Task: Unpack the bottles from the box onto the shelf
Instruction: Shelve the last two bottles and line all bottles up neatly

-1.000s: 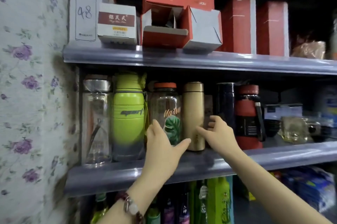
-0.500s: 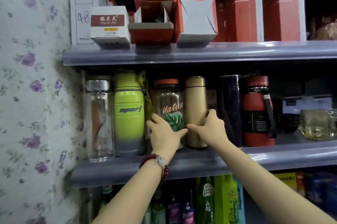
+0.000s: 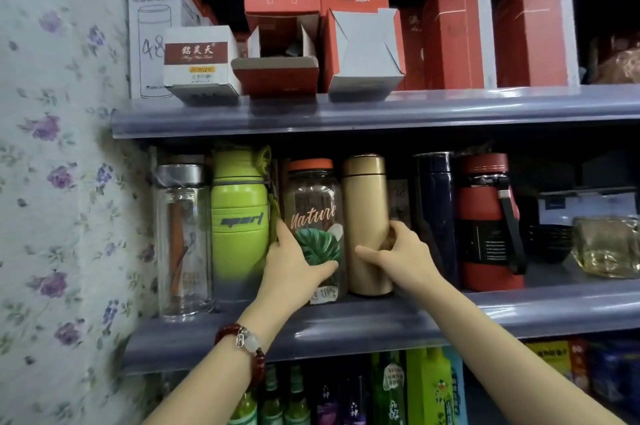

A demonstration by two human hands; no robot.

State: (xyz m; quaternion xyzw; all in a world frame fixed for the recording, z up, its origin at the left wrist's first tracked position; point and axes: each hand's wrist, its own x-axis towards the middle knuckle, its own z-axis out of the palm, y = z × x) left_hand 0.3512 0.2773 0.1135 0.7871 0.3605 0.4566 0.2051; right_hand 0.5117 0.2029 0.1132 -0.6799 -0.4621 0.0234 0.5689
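On the middle shelf [image 3: 381,320] stand a clear glass bottle [image 3: 181,237], a lime green sport bottle [image 3: 240,213], a clear "Nature" bottle [image 3: 313,203] with an orange lid, a gold flask [image 3: 365,203], a dark blue flask [image 3: 434,210] and a red jug [image 3: 485,220]. My left hand [image 3: 294,268] wraps the lower part of the "Nature" bottle, thumb across its leaf print. My right hand [image 3: 401,255] grips the gold flask low down, thumb in front and fingers behind. Both bottles stand upright on the shelf.
The upper shelf [image 3: 381,109] carries red and white boxes, two with open flaps [image 3: 277,57]. A glass dish [image 3: 606,244] and dark bowls sit at the right. Green and purple bottles [image 3: 381,390] fill the shelf below. A floral wall [image 3: 52,182] closes the left side.
Both hands have moved in from in front of the shelf and closed around the two bottles. The view has shifted closer and slightly upward.
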